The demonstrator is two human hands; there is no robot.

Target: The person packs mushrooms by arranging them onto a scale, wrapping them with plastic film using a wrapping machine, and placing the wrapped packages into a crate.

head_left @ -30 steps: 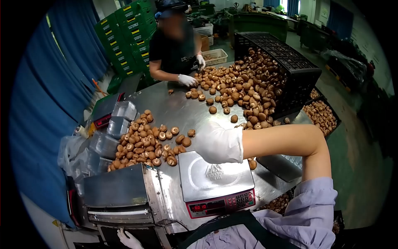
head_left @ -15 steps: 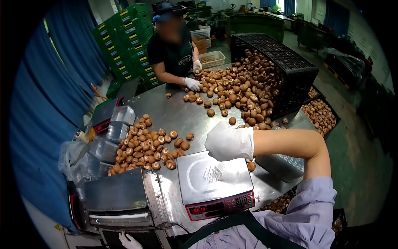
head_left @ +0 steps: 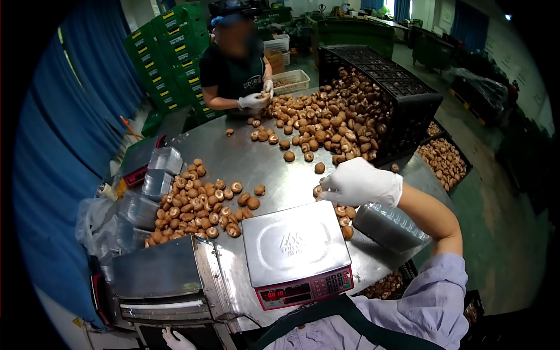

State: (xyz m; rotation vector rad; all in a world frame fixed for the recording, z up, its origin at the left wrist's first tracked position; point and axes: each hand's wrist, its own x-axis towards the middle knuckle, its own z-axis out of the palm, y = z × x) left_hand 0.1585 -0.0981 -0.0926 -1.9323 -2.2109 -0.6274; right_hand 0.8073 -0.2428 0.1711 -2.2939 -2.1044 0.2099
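Observation:
My right hand [head_left: 364, 182], in a white glove, is above the mushrooms [head_left: 348, 212] beside the far right corner of the scale [head_left: 296, 242]. Its fingers are bent downward and apart, close to a brown mushroom [head_left: 318, 191]; no held object shows. The scale's metal plate is bare and its red display is lit. At the bottom left, my left hand [head_left: 178, 339], also gloved, has its fingers stretched out by the dark front of the sealing machine [head_left: 160, 268]. Stacked clear plastic trays [head_left: 389, 227] stand just below my right wrist.
A mushroom pile [head_left: 192, 204] lies left of the scale, beside clear boxes [head_left: 157, 184]. Across the steel table, a tipped black crate [head_left: 408, 111] spills mushrooms [head_left: 326, 116]. A co-worker [head_left: 233, 70] in gloves handles mushrooms there. Another crate of mushrooms [head_left: 443, 157] stands off the right edge.
My right hand has moved right, from over the scale's far edge to the mushrooms beside it, and its fingers now show. The co-worker's hands have come together. My left hand stays low.

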